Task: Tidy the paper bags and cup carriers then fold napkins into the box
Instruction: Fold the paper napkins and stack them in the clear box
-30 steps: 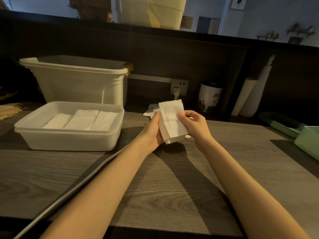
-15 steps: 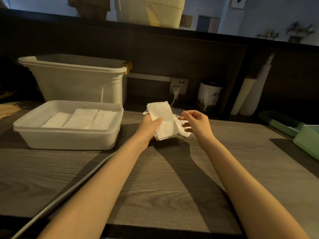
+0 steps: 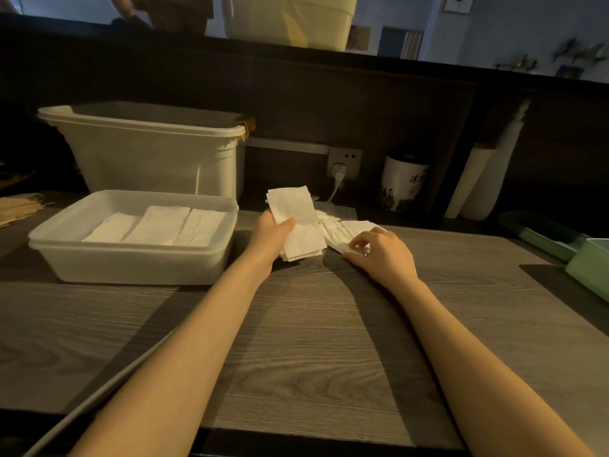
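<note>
Gripping folded napkins (image 3: 298, 222) left hand (image 3: 272, 237), right hand (image 3: 379, 250) fingertips on napkin pile (image 3: 342, 230)

White paper and pale plastic on grey wood grain — a dim, warm-lit counter.

The napkins (image 3: 298, 222) are plain white, as are the folded ones lying in the translucent white box (image 3: 131, 258). The tub (image 3: 155, 150) behind it is off-white with a yellow clip (image 3: 246, 125) at one corner. The table (image 3: 313, 341) is grey with darker streaked wood grain, and the back panel (image 3: 329, 103) is near black. The socket (image 3: 344, 161) is white, the jar (image 3: 402, 183) white with dark writing and a green leafy print — and the trays (image 3: 566, 245) at the right edge are mint green. The stack of bags (image 3: 18, 209) at far left is brown.
</note>
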The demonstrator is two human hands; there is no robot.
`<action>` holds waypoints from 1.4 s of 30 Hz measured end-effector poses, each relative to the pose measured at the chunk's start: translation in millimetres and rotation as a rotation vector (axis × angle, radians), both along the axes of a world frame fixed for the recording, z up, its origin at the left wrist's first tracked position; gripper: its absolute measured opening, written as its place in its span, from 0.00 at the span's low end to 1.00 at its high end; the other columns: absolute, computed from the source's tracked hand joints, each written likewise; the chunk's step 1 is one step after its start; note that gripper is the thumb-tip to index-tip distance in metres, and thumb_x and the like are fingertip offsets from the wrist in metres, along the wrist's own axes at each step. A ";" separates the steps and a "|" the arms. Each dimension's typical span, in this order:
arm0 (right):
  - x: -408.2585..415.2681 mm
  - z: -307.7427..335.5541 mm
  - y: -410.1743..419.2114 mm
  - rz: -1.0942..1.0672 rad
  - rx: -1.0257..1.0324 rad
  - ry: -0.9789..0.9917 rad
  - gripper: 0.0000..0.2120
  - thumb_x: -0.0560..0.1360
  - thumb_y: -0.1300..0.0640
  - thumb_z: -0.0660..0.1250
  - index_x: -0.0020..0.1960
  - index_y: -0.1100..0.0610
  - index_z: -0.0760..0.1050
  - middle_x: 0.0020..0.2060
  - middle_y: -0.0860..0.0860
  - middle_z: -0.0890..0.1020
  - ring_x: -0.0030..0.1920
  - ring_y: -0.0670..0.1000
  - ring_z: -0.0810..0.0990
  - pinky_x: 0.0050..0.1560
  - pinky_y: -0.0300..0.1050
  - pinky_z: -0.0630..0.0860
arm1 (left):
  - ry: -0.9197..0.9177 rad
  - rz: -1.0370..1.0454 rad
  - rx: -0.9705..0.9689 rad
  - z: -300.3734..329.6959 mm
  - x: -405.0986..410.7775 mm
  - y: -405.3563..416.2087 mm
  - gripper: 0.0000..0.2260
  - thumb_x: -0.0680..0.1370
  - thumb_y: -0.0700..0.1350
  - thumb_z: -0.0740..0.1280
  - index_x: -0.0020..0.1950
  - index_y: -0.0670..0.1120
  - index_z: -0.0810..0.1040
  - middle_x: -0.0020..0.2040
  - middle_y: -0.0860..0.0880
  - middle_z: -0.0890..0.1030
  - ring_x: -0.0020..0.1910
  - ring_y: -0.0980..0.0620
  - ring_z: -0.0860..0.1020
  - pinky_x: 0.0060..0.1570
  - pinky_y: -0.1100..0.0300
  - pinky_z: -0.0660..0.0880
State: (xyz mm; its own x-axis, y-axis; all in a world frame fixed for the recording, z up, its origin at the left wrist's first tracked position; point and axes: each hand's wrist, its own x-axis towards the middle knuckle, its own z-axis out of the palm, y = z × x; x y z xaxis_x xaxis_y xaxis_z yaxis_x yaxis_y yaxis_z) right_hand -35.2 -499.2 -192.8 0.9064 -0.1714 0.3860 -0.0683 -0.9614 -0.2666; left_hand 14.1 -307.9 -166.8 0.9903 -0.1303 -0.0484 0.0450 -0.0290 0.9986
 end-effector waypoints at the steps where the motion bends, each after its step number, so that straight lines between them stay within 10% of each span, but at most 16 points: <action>1: 0.0 -0.1 0.4 0.000 -0.020 -0.015 0.14 0.74 0.45 0.68 0.54 0.52 0.80 0.53 0.50 0.79 0.51 0.49 0.75 0.46 0.41 0.73 | -0.002 0.001 0.000 -0.4 0.5 0.0 0.18 0.80 0.42 0.61 0.70 0.45 0.65 0.66 0.44 0.72 0.63 0.45 0.73 0.59 0.49 0.73; 13: 2.4 4.7 4.2 -0.075 0.318 -0.132 0.10 0.78 0.54 0.64 0.55 0.58 0.77 0.53 0.52 0.79 0.51 0.49 0.76 0.48 0.42 0.73 | 0.013 0.015 0.020 0.0 -0.9 -0.2 0.18 0.80 0.42 0.60 0.70 0.44 0.65 0.66 0.44 0.72 0.63 0.46 0.73 0.52 0.54 0.72; 23: -5.5 38.0 20.2 0.089 0.989 -0.389 0.08 0.82 0.54 0.55 0.54 0.57 0.71 0.42 0.47 0.75 0.43 0.45 0.75 0.41 0.36 0.75 | 0.035 0.048 0.014 2.4 -3.0 -2.6 0.17 0.80 0.42 0.60 0.69 0.44 0.66 0.65 0.44 0.72 0.63 0.44 0.73 0.53 0.54 0.73; 34: -11.9 47.3 24.0 0.168 1.421 -0.189 0.13 0.82 0.49 0.53 0.53 0.53 0.75 0.43 0.52 0.80 0.44 0.52 0.80 0.46 0.51 0.79 | 0.012 0.001 0.036 0.5 -6.8 -2.7 0.16 0.80 0.44 0.60 0.67 0.45 0.66 0.62 0.44 0.74 0.57 0.46 0.74 0.51 0.53 0.74; 42: -2.1 32.0 10.3 -0.116 1.134 -0.225 0.12 0.82 0.51 0.54 0.59 0.56 0.71 0.50 0.52 0.76 0.51 0.53 0.76 0.52 0.51 0.75 | 0.016 0.001 0.053 3.0 -5.2 -2.1 0.17 0.80 0.42 0.59 0.69 0.45 0.65 0.65 0.44 0.73 0.62 0.44 0.74 0.54 0.53 0.73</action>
